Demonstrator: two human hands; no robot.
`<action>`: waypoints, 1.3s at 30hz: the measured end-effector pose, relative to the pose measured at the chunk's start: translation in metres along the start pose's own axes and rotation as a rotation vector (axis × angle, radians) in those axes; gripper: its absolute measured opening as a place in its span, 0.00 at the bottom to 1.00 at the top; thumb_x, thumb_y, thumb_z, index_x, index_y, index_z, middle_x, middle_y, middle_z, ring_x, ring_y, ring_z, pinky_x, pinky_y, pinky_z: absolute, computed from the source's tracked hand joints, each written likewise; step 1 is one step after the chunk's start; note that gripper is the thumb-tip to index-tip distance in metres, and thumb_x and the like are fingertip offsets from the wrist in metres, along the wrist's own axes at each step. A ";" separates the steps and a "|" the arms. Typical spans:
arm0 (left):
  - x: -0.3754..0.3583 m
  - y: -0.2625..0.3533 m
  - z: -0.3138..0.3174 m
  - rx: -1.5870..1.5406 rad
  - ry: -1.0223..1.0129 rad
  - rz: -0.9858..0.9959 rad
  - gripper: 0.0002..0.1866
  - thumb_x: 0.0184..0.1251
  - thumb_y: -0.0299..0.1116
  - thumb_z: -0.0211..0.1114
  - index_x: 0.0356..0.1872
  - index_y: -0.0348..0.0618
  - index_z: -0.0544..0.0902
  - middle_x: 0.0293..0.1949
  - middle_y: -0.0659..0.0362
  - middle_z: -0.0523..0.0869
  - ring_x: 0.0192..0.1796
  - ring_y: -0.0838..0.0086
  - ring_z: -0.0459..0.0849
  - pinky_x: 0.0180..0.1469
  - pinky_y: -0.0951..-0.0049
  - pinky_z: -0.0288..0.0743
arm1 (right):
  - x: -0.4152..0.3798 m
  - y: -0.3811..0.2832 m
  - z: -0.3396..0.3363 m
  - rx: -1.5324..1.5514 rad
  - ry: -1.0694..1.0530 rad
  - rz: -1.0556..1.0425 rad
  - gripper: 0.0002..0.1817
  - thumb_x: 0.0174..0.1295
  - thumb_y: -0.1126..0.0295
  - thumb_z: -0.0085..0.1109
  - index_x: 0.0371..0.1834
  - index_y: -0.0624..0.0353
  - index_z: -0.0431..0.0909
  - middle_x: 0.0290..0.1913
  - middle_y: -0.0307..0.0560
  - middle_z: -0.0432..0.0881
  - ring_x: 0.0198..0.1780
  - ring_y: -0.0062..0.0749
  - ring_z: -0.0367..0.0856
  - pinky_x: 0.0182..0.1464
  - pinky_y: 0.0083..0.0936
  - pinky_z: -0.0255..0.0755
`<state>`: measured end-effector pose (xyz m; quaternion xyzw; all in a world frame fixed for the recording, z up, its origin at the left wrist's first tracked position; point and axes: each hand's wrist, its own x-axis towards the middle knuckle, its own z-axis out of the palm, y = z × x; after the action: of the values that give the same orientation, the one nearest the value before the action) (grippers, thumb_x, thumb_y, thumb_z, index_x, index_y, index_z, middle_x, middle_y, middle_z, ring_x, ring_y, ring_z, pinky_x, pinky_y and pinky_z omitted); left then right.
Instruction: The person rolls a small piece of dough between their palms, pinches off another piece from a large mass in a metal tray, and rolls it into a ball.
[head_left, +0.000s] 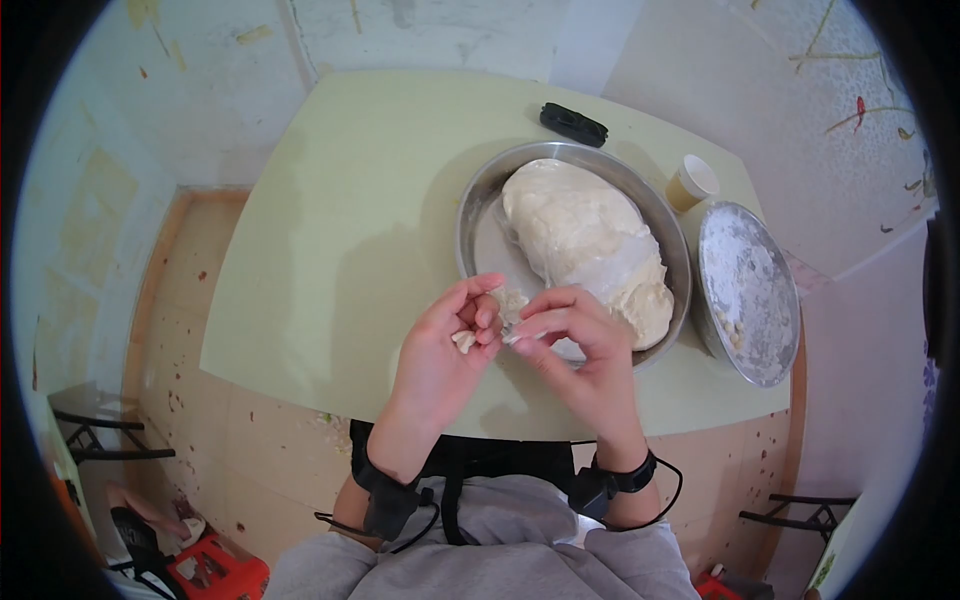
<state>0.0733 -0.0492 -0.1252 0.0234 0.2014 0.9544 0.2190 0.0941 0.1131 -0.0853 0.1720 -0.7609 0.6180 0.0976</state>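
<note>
My left hand (455,335) is curled palm-up over the near rim of a round metal basin (470,215). A small piece of dough (463,341) shows between its fingers. My right hand (580,345) meets it fingertip to fingertip, pinching a whitish bit of dough (515,335). Behind the hands, a big pale lump of dough (585,225) fills much of the basin, partly covered by what looks like clear plastic film. Its lower right end is rougher and torn. My fingers hide part of the basin's near side.
Right of the basin stands a metal bowl (750,290) with white flour and a few small lumps. Behind it is a paper cup (692,183). A black case (573,124) lies at the table's back (330,200). On the floor at lower left, a person sits near a red stool (220,570).
</note>
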 end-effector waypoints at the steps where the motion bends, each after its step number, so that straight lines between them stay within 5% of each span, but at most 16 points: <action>1: -0.002 -0.002 0.002 -0.001 0.000 -0.002 0.18 0.72 0.36 0.47 0.53 0.34 0.74 0.31 0.63 0.75 0.35 0.79 0.73 0.40 0.79 0.66 | -0.001 -0.004 0.004 -0.073 -0.037 -0.084 0.09 0.53 0.78 0.65 0.38 0.56 0.82 0.42 0.43 0.77 0.42 0.27 0.77 0.38 0.19 0.71; 7: -0.014 -0.001 0.033 0.072 0.206 0.070 0.22 0.73 0.38 0.44 0.62 0.37 0.69 0.52 0.54 0.77 0.57 0.70 0.73 0.56 0.72 0.68 | -0.006 -0.008 0.022 -0.329 0.018 -0.125 0.14 0.45 0.74 0.70 0.38 0.53 0.84 0.52 0.46 0.73 0.53 0.39 0.71 0.50 0.32 0.67; 9: -0.015 -0.002 0.033 0.044 0.134 0.083 0.27 0.71 0.39 0.44 0.68 0.37 0.60 0.65 0.51 0.67 0.66 0.64 0.66 0.67 0.64 0.59 | -0.005 -0.016 0.023 -0.474 0.039 -0.147 0.15 0.44 0.71 0.71 0.38 0.52 0.84 0.55 0.46 0.71 0.56 0.39 0.70 0.54 0.35 0.65; 15: -0.020 -0.002 0.030 -0.079 0.029 0.034 0.27 0.71 0.40 0.41 0.68 0.39 0.59 0.69 0.50 0.60 0.69 0.63 0.61 0.70 0.62 0.54 | -0.010 -0.019 0.027 -0.622 0.019 -0.271 0.16 0.42 0.71 0.71 0.39 0.50 0.84 0.59 0.51 0.70 0.59 0.44 0.66 0.57 0.37 0.61; 18: -0.023 0.000 0.036 -0.254 -0.059 -0.054 0.27 0.71 0.40 0.40 0.68 0.40 0.59 0.70 0.51 0.59 0.70 0.63 0.60 0.70 0.61 0.53 | -0.011 -0.019 0.025 -0.464 0.035 -0.262 0.15 0.44 0.75 0.69 0.37 0.54 0.82 0.57 0.49 0.71 0.56 0.46 0.68 0.53 0.37 0.63; 21: -0.024 -0.003 0.039 -0.253 -0.063 -0.062 0.26 0.71 0.39 0.40 0.68 0.41 0.59 0.70 0.52 0.59 0.70 0.63 0.59 0.70 0.61 0.53 | -0.009 -0.021 0.027 -0.249 0.139 -0.137 0.12 0.44 0.75 0.69 0.35 0.54 0.82 0.51 0.45 0.76 0.48 0.40 0.72 0.52 0.34 0.63; 24: -0.027 -0.007 0.044 -0.218 -0.080 -0.080 0.29 0.71 0.40 0.40 0.70 0.38 0.54 0.72 0.52 0.55 0.71 0.65 0.58 0.71 0.62 0.50 | -0.002 -0.022 0.031 -0.411 0.116 -0.296 0.11 0.45 0.75 0.68 0.34 0.53 0.82 0.41 0.40 0.80 0.41 0.36 0.74 0.50 0.32 0.64; 39: -0.029 -0.009 0.038 -0.276 -0.116 -0.112 0.26 0.72 0.40 0.43 0.68 0.42 0.58 0.68 0.54 0.61 0.69 0.68 0.60 0.72 0.64 0.49 | -0.005 -0.019 0.031 -0.307 0.307 -0.241 0.10 0.47 0.76 0.68 0.35 0.56 0.82 0.36 0.42 0.83 0.35 0.35 0.78 0.46 0.29 0.66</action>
<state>0.1084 -0.0395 -0.0925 0.0372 0.0565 0.9564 0.2841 0.1083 0.0805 -0.0764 0.1488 -0.7962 0.4979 0.3099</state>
